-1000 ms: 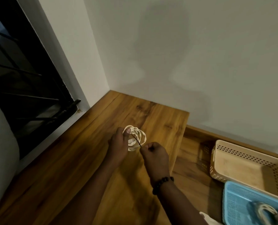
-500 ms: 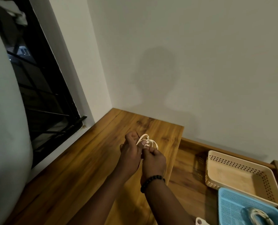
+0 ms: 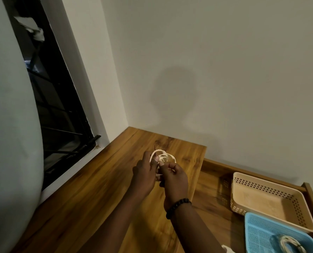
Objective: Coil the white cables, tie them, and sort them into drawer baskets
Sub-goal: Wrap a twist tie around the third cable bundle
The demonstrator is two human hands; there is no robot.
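Left hand (image 3: 144, 173): I see it closed around the white cable coil (image 3: 162, 157), thumb pressed on the near side of the loops. It sits a little below the middle of the frame.
Right hand (image 3: 174, 177): I see its fingers curled tight at the coil's lower edge, touching the left hand. I think it pinches the tie, but the tie is hidden there, so I cannot tell for sure.
Tie (image 3: 155, 147): a thin dark tip pokes up just above the coil. The rest is out of sight.
Coil: it is held in the air over the wooden top (image 3: 101, 181), not lying on it. The loops are a bit loose and fan out at the top.
Step now: I judge this is the tying step. The coil is made but not yet sorted.
How to do it well: I would keep the left thumb firm so the loops stay stacked, then pull the tie snug with the right hand, in the middle of the bundle. Pull slowly, or a loop may slip out.
Beige basket (image 3: 269, 198): in the drawer (image 3: 212, 194), at the right of the frame, and it looks empty.
Blue basket (image 3: 261, 234): lower right corner, with another coil (image 3: 289, 243) in it.
Which basket next: I cannot tell.
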